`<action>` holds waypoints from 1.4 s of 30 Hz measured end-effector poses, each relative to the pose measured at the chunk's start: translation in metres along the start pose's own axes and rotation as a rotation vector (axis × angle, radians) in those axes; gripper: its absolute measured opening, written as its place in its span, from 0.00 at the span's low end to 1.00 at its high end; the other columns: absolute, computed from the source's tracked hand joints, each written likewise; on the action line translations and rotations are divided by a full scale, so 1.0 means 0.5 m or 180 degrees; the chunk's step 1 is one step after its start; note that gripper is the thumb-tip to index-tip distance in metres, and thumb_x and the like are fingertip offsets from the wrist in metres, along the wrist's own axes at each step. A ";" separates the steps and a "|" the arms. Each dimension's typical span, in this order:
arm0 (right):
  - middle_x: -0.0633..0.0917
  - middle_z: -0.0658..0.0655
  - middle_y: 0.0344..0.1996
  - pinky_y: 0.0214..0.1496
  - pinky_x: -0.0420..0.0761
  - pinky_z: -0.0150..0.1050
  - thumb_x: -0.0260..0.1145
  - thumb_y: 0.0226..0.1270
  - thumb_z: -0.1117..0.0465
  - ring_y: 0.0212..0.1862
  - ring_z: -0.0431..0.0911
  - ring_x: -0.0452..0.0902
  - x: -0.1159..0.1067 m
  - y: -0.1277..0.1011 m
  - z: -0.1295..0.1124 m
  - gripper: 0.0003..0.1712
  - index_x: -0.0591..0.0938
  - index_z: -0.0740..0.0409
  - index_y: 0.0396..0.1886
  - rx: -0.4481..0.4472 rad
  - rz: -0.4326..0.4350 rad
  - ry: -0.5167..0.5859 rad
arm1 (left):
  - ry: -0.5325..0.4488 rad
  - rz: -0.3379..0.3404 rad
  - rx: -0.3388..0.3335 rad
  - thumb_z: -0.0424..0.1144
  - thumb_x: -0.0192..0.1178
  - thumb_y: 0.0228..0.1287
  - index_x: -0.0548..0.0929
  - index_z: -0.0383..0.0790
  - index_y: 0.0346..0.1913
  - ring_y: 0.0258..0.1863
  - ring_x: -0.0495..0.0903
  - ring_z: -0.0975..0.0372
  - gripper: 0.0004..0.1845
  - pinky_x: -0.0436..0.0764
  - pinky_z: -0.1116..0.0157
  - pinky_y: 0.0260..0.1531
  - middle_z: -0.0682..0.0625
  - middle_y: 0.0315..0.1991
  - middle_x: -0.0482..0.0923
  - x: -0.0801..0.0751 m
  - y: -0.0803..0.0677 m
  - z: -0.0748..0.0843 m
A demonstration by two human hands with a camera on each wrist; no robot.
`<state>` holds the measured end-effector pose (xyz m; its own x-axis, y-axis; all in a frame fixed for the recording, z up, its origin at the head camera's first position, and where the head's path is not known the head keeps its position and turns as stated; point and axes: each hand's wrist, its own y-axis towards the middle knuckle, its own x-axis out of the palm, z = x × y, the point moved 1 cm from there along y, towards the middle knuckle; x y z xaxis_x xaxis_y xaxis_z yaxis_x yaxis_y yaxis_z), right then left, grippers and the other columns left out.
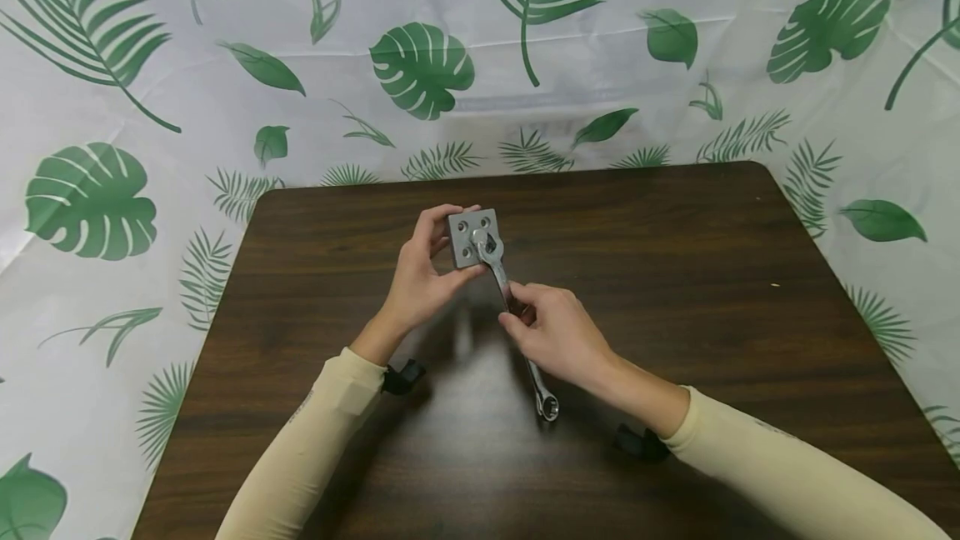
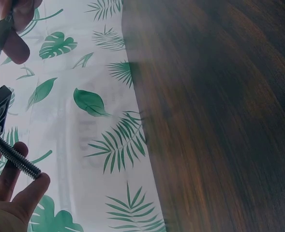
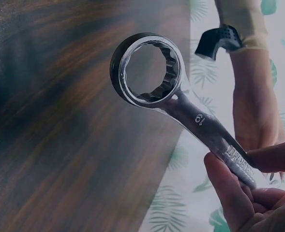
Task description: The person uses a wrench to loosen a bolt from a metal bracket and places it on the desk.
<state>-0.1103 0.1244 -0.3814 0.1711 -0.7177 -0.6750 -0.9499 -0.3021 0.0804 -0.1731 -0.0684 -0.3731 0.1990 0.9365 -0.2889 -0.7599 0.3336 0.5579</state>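
Two bare hands work above a dark wooden table (image 1: 675, 290) that stands against a white backdrop (image 1: 112, 107) printed with green leaves. The left hand (image 1: 420, 277) holds a small grey square plate (image 1: 471, 237) up off the tabletop, fingers curled round its left edge and thumb at its lower edge; round holes show in the plate's face. The right hand (image 1: 558, 336) pinches the shank of a steel combination wrench (image 1: 513, 315) between thumb and fingertips, the open end set against a fastener at the plate's centre. The wrench's ring end (image 3: 147, 70) hangs free below the right hand, just above the table, and the right wrist view shows the number 19 stamped on the shank. In the left wrist view, a threaded bolt (image 2: 14, 154) juts from behind the plate across the left hand's fingers (image 2: 31, 191). Both forearms wear cream sleeves (image 1: 315, 448).
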 end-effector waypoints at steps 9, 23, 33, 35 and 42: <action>0.84 0.50 0.35 0.29 0.79 0.32 0.70 0.64 0.63 0.31 0.37 0.80 0.005 0.003 -0.006 0.17 0.83 0.61 0.53 -0.0081 0.0077 -0.0110 | 0.0008 0.0020 -0.0013 0.19 0.71 0.50 0.64 0.24 0.61 0.57 0.78 0.48 0.36 0.75 0.46 0.53 0.35 0.63 0.73 -0.001 0.000 0.001; 0.84 0.53 0.34 0.28 0.79 0.32 0.70 0.63 0.64 0.30 0.39 0.80 0.011 0.008 0.002 0.21 0.83 0.66 0.55 -0.0147 0.0125 -0.0203 | 0.0048 0.0042 -0.0021 0.18 0.71 0.48 0.64 0.24 0.61 0.56 0.79 0.48 0.37 0.76 0.46 0.51 0.34 0.62 0.73 0.000 0.000 0.002; 0.76 0.46 0.25 0.21 0.69 0.36 0.69 0.64 0.62 0.24 0.39 0.70 -0.005 0.022 0.009 0.15 0.84 0.57 0.50 -0.0286 0.0209 -0.0606 | 0.0053 -0.0026 -0.0053 0.20 0.72 0.49 0.64 0.25 0.61 0.57 0.78 0.49 0.37 0.76 0.46 0.52 0.35 0.63 0.73 0.001 -0.004 -0.001; 0.75 0.47 0.25 0.20 0.67 0.36 0.69 0.65 0.61 0.23 0.40 0.69 -0.009 0.024 0.012 0.13 0.84 0.56 0.49 -0.0304 0.0201 -0.0671 | 0.0059 -0.0024 -0.0041 0.20 0.72 0.49 0.64 0.25 0.61 0.57 0.78 0.49 0.37 0.77 0.46 0.52 0.35 0.63 0.73 0.000 -0.004 -0.001; 0.77 0.49 0.29 0.23 0.68 0.36 0.73 0.61 0.61 0.26 0.41 0.69 -0.032 0.040 0.028 0.24 0.82 0.59 0.57 -0.0549 0.0083 -0.1006 | 0.0027 -0.0048 -0.0038 0.19 0.72 0.49 0.63 0.25 0.61 0.58 0.77 0.50 0.37 0.76 0.45 0.52 0.35 0.63 0.73 -0.004 -0.001 0.001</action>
<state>-0.1357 0.1387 -0.3795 0.0324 -0.5053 -0.8623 -0.8902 -0.4069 0.2050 -0.1728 -0.0704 -0.3725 0.2053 0.9303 -0.3039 -0.7643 0.3464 0.5440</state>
